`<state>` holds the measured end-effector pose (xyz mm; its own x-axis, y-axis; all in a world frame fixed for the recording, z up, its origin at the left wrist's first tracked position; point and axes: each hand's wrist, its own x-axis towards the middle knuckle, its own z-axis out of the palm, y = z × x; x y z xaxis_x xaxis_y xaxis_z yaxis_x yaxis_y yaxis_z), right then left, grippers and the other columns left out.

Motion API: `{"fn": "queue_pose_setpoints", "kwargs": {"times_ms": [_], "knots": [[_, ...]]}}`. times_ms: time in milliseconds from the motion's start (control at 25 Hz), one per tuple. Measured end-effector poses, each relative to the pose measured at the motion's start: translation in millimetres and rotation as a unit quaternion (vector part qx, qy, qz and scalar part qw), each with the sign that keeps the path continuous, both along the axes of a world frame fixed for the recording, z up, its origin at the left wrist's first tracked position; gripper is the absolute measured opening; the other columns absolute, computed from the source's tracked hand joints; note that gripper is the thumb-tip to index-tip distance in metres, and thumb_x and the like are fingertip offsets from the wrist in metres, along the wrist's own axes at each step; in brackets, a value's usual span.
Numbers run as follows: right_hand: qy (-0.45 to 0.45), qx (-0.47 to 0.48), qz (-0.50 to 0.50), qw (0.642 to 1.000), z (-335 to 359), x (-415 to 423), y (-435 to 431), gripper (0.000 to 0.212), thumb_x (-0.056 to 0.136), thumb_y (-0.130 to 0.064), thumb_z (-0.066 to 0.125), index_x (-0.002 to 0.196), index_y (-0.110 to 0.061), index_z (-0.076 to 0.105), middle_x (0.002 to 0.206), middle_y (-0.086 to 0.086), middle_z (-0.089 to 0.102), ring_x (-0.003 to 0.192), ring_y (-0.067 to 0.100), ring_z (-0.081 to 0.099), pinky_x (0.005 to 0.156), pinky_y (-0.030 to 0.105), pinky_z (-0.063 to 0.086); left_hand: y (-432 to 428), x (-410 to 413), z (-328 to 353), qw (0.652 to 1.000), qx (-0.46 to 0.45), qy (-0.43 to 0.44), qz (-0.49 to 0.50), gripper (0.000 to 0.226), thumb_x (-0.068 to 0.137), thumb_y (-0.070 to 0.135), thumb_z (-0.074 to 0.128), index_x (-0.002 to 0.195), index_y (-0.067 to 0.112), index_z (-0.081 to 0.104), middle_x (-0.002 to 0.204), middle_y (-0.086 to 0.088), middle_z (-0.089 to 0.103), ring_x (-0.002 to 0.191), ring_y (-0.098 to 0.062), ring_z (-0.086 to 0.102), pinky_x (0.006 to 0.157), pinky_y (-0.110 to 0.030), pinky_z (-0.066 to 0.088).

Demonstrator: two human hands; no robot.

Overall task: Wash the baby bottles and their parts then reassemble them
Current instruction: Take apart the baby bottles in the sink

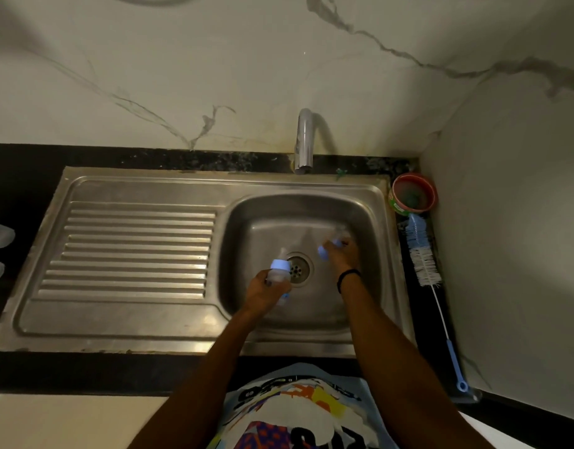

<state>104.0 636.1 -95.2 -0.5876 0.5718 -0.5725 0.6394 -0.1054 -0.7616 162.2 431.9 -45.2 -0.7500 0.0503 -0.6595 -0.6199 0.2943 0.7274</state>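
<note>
Over the sink (371, 218), the left hand (263, 293) has its fingers wrapped round the baby bottle (278, 274), just left of the drain (299, 269). The right hand (343, 256) closes its fingers on a blurred blue piece (322, 252), further right. Wet grips may slip — a small part could drop onto the drain.

Single head-worn wide view, looking steeply down, fairly near the sink (143, 319), edges apparently warped
</note>
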Motion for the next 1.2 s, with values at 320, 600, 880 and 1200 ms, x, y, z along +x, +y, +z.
{"fn": "queue_pose_setpoints", "kwargs": {"times_ms": [320,600,880,1200], "knots": [[-0.133,0.220,0.230,0.939,-62.4,-10.6,14.3,0.036,0.092,-0.010,0.058,0.128,-0.011,0.054,0.132,0.021,0.046,0.122,0.040,0.045,0.102,0.044,0.041,10.8,-12.9,-18.3,0.998,-0.058,-0.015,-0.015,0.038,0.083,0.015,0.081,0.112,0.017,0.058,0.094,-0.001,0.065,0.082,-0.014,0.065,0.068,-0.028,0.055],[-0.111,0.204,0.250,0.940,-74.2,-20.0,29.3,0.043,0.094,-0.002,0.051,0.137,-0.007,0.049,0.136,0.023,0.041,0.127,0.041,0.040,0.105,0.043,0.036,26.1,-25.7,-34.2,0.991,-0.124,-0.020,-0.052,0.045,0.084,0.021,0.080,0.122,0.014,0.058,0.092,0.007,0.061,0.078,-0.003,0.059,0.060,-0.014,0.041],[-0.074,0.179,0.110,0.975,-42.1,-11.2,8.6,0.039,0.090,-0.009,0.057,0.129,-0.006,0.055,0.128,0.019,0.054,0.116,0.036,0.054,0.093,0.036,0.045,36.5,-29.9,-28.2,0.987,-0.140,-0.008,-0.076,0.055,0.084,0.018,0.079,0.132,0.013,0.054,0.116,-0.005,0.063,0.092,-0.012,0.058,0.064,-0.017,0.040],[-0.108,-0.043,0.348,0.930,29.6,-8.4,-29.8,0.078,0.081,-0.084,0.040,0.086,-0.012,0.070,0.078,-0.001,0.070,0.073,0.016,0.065,0.064,0.028,0.050,26.5,-18.6,-4.2,0.937,-0.257,0.109,-0.211,0.066,0.079,0.025,0.078,0.138,0.014,0.050,0.124,-0.007,0.063,0.109,-0.026,0.061,0.096,-0.040,0.050]]}}
